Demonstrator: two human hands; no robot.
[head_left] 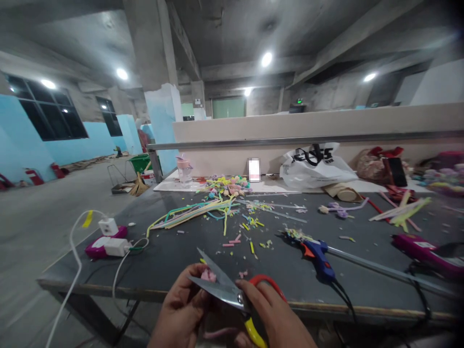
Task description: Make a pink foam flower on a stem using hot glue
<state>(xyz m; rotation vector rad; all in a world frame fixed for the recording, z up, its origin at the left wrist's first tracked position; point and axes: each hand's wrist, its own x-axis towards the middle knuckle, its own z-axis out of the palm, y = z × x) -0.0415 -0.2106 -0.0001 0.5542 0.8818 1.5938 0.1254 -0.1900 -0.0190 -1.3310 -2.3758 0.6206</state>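
Note:
My right hand [275, 314] grips a pair of scissors [221, 285] with a red and a yellow handle; the blades are spread apart and point up to the left. My left hand [183, 307] pinches a small pink fuzzy piece [208, 276] right between the blades, at the near edge of the dark table [174, 251]. More pink stem shows below my hands, partly hidden.
A blue glue gun [319, 256] lies right of my hands with its cord over the edge. Coloured pipe-cleaner stems [195, 212] and cut bits litter the middle. A power strip with plugs [108, 241] sits at the left corner. A white plastic bag [315, 166] is at the back.

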